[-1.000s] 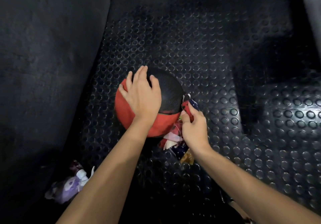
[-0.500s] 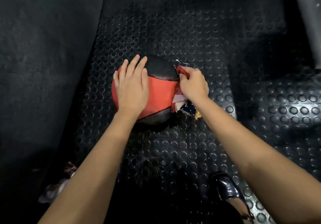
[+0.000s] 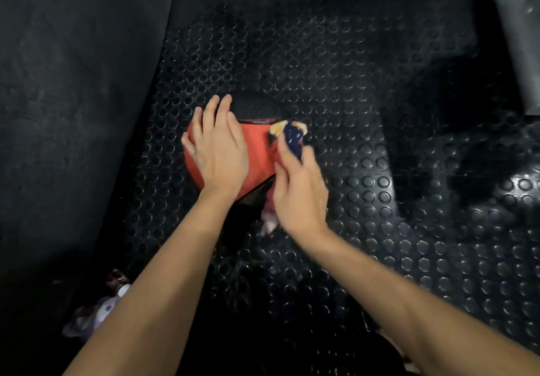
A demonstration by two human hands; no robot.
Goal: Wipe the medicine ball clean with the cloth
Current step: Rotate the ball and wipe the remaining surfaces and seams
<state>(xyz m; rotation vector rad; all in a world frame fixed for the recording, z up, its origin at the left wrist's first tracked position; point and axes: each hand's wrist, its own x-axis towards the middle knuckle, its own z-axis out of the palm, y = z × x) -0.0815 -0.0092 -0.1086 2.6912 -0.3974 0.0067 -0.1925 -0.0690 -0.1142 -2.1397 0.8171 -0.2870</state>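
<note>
We see the red and black medicine ball point(image 3: 257, 153) sitting on the bumpy black floor mat point(image 3: 380, 229). Our left hand point(image 3: 217, 153) lies flat on its left side, fingers straight. Our right hand point(image 3: 298, 188) squeezes the colorful cloth point(image 3: 293, 136) against the ball's right side.

Red-black medicine ball point(image 3: 258, 153), multicoloured cloth point(image 3: 293, 136), black studded mat point(image 3: 365, 229).

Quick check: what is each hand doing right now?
Left hand: open, flat on the medicine ball.
Right hand: holding the cloth against the ball.
</note>
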